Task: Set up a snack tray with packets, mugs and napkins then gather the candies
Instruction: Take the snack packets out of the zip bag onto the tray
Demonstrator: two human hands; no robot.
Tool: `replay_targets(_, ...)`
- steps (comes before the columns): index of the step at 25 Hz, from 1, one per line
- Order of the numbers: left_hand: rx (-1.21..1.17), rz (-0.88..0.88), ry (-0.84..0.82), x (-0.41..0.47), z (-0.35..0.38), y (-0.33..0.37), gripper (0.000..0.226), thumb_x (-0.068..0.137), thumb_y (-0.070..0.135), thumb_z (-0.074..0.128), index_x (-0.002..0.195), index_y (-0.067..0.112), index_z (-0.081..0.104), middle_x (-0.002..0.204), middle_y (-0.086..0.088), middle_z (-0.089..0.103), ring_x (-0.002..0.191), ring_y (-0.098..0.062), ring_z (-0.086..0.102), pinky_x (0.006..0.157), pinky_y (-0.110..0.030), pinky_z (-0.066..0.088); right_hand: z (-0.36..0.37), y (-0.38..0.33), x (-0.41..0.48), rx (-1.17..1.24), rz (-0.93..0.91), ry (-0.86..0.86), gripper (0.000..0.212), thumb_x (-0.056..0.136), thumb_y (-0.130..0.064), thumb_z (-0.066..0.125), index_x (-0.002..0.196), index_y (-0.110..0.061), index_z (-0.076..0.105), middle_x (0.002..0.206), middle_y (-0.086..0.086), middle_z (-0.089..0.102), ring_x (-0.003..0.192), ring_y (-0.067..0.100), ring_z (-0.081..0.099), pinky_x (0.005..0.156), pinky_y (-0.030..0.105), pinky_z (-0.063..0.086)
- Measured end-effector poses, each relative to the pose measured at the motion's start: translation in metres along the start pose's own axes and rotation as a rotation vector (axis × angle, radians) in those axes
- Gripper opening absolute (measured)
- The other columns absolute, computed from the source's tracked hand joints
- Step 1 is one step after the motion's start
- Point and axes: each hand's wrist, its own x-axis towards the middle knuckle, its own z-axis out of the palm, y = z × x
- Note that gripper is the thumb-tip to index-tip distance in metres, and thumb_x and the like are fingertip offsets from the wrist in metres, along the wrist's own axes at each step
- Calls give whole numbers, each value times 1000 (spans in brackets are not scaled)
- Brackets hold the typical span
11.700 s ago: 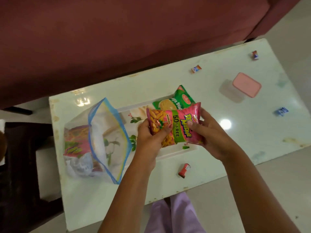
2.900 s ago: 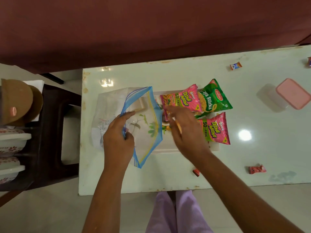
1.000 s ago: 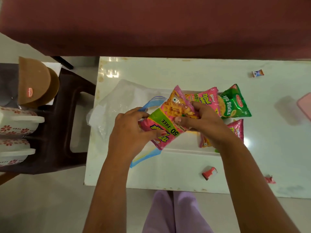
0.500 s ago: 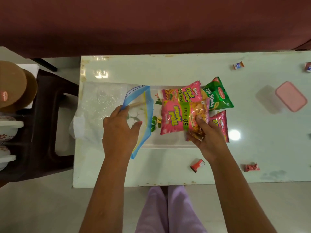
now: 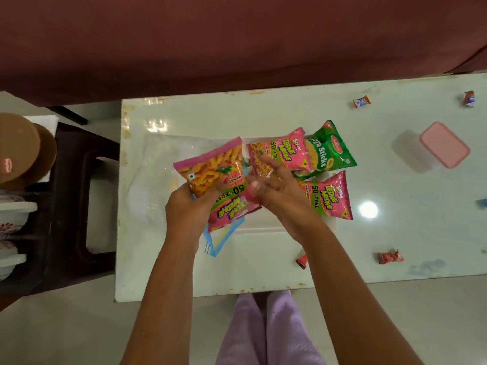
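My left hand grips a pink snack packet and holds it tilted above the clear zip bag at the left end of the white floral tray. My right hand hovers beside that packet with its fingers spread, holding nothing. On the tray lie another pink packet, a green sticks packet and a third pink packet. Wrapped candies are scattered on the table: two at the far edge and two red ones near the front.
A pink-lidded clear box stands at the table's right. A dark stool on the left carries brown lids, white floral dishes and a white napkin. A maroon sofa runs behind the table.
The pink packet that lay under my right hand in the tray's middle is now up in my left hand, further left. My left hand has let go of the bag's mouth.
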Motion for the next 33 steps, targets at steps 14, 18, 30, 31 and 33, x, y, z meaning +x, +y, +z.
replay_targets(14, 316, 262, 301, 4, -6, -12, 62, 78, 25, 73, 135, 19, 47, 143, -3, 44, 127, -23, 45, 105, -36, 40, -108, 0, -17, -122, 101, 187, 46, 55, -19, 88, 96, -22, 67, 89, 4, 72, 78, 23, 68, 69, 36, 60)
replay_targets(18, 450, 328, 307, 5, -3, -17, 65, 81, 8, 67, 139, 20, 42, 147, -3, 40, 132, -24, 38, 101, -32, 37, -120, -5, 6, -555, 149, 189, 44, 77, -2, 72, 110, -21, 51, 101, 12, 68, 83, 21, 68, 63, 28, 57)
replay_targets(30, 585, 279, 225, -2, 15, -22, 61, 85, 11, 62, 140, 21, 39, 149, 1, 38, 130, -25, 36, 99, -38, 40, -94, 11, 51, -983, -44, 261, 59, 78, -7, 74, 121, -20, 37, 65, -2, 49, 57, 11, 51, 52, 22, 38)
replay_targets(31, 585, 278, 224, -1, 16, -22, 61, 85, 11, 62, 141, 21, 39, 149, 1, 38, 130, -25, 36, 99, -38, 40, -92, 11, 51, -990, -45, 279, 60, 77, -8, 74, 122, -22, 36, 64, -2, 49, 57, 12, 52, 53, 22, 40)
replay_targets(33, 585, 280, 217, -1, 18, -22, 61, 85, 11, 62, 141, 21, 39, 148, 1, 38, 130, -25, 36, 99, -38, 41, -90, 13, 51, -992, -33, 317, 61, 78, -9, 74, 122, -23, 35, 69, 2, 54, 63, 18, 59, 59, 28, 48)
